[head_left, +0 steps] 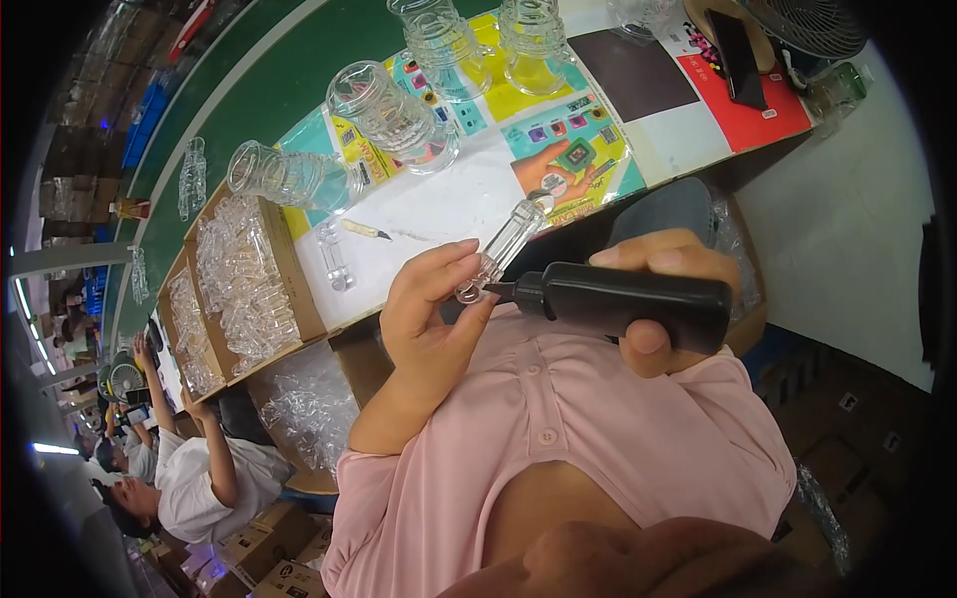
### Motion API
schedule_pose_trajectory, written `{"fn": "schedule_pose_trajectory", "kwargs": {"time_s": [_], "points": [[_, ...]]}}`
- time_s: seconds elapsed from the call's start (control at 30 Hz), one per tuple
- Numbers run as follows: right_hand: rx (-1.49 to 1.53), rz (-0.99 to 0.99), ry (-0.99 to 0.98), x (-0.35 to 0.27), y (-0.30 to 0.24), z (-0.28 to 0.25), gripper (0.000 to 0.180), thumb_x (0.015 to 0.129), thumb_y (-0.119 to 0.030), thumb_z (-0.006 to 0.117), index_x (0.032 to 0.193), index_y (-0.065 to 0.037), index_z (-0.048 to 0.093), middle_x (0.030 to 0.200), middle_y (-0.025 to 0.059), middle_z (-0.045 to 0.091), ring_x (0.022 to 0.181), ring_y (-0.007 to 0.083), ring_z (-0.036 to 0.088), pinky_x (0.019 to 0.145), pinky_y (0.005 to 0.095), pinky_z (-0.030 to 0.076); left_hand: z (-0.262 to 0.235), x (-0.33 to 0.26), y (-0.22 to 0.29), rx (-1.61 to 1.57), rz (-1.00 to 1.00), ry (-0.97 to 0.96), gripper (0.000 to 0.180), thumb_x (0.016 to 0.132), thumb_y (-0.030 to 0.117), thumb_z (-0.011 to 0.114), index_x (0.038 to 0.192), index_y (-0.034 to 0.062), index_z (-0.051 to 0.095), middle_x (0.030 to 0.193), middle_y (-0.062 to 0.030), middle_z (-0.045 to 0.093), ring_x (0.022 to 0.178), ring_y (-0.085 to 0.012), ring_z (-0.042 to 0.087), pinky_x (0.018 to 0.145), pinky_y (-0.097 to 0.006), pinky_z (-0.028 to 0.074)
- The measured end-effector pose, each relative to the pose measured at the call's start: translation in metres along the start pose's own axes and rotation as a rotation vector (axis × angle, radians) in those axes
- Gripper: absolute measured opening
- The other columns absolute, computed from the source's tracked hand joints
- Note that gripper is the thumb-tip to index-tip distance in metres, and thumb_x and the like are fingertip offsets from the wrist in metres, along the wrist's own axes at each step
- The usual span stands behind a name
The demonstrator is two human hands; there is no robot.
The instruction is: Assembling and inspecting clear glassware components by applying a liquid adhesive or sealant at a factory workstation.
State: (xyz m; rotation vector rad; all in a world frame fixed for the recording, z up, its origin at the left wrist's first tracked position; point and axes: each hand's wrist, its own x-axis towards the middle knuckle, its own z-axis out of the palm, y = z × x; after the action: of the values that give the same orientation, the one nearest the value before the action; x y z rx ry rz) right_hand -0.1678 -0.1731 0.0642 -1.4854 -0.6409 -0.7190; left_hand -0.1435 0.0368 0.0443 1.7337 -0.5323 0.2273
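My left hand (431, 309) pinches the lower end of a clear, ribbed handle-like piece (511, 237) between thumb and fingers. The piece slants up to the right, with a rounded knob at each end. Wrapped in my right hand (688, 255) is a black squeeze bottle (633, 304), lying nearly level. Its thin dark nozzle (504, 290) points left and meets the lower end of the piece, close to my left thumb. Whether any liquid comes out cannot be seen. Beyond my hands stand clear ribbed mugs (394, 118), and another clear vessel (289, 174) lies on its side.
Cardboard boxes (309, 289) full of clear pieces sit at the left. A craft knife (365, 229) and a loose clear piece (335, 261) lie on white paper. At the far right are a phone (736, 60) and a fan (807, 25). Another person (214, 478) works at the left.
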Motion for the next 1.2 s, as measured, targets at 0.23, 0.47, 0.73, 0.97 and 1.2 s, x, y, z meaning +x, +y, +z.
{"fn": "schedule_pose_trajectory", "kwargs": {"time_s": [0.23, 0.47, 0.73, 0.97, 1.2], "points": [[-0.124, -0.178, -0.041, -0.002, 0.003, 0.006, 0.048, 0.081, -0.023, 0.065, 0.107, 0.005, 0.036, 0.085, 0.0284, 0.057, 0.065, 0.0244, 0.059, 0.059, 0.0274, 0.051, -0.001, 0.0, -0.003, 0.011, -0.007, 0.015, 0.042, 0.061, -0.01, 0.07, 0.101, -0.0002, 0.061, 0.104, -0.0143, 0.059, 0.095, -0.021, 0.058, 0.08, -0.028, 0.048], [-0.153, -0.31, -0.073, -0.003, 0.003, 0.008, 0.045, 0.08, -0.022, 0.068, 0.103, 0.005, 0.04, 0.086, 0.0289, 0.057, 0.069, 0.0277, 0.06, 0.056, 0.0305, 0.051, -0.002, 0.002, -0.003, 0.009, -0.008, 0.017, 0.043, 0.061, -0.011, 0.07, 0.102, -0.0008, 0.061, 0.101, -0.014, 0.058, 0.093, -0.0206, 0.057, 0.079, -0.027, 0.047], [-0.114, -0.424, -0.016, -0.006, 0.008, 0.014, 0.045, 0.079, -0.02, 0.069, 0.103, 0.005, 0.041, 0.088, 0.0286, 0.057, 0.072, 0.0282, 0.06, 0.052, 0.0318, 0.052, -0.003, 0.001, 0.001, -0.148, -0.119, -0.024, 0.043, 0.07, -0.008, 0.068, 0.11, -0.0026, 0.055, 0.104, -0.0138, 0.058, 0.095, -0.0199, 0.057, 0.085, -0.028, 0.045], [-0.041, -0.484, -0.012, -0.004, 0.006, 0.015, 0.043, 0.078, -0.019, 0.069, 0.103, 0.003, 0.041, 0.09, 0.0282, 0.055, 0.068, 0.028, 0.06, 0.053, 0.0315, 0.055, -0.007, -0.001, 0.002, -0.717, -0.457, -0.087, 0.043, 0.077, -0.002, 0.064, 0.115, -0.0014, 0.044, 0.109, -0.0198, 0.057, 0.099, -0.0218, 0.058, 0.088, -0.031, 0.046], [-0.101, -0.484, -0.007, -0.007, 0.008, 0.018, 0.045, 0.075, -0.015, 0.071, 0.102, -0.002, 0.038, 0.095, 0.0234, 0.056, 0.06, 0.0231, 0.059, 0.05, 0.0292, 0.049, -0.009, -0.003, -0.002, -0.723, -0.473, -0.104, 0.041, 0.076, 0.001, 0.067, 0.111, -0.0002, 0.046, 0.105, -0.0196, 0.059, 0.097, -0.0219, 0.059, 0.087, -0.031, 0.047]]}}
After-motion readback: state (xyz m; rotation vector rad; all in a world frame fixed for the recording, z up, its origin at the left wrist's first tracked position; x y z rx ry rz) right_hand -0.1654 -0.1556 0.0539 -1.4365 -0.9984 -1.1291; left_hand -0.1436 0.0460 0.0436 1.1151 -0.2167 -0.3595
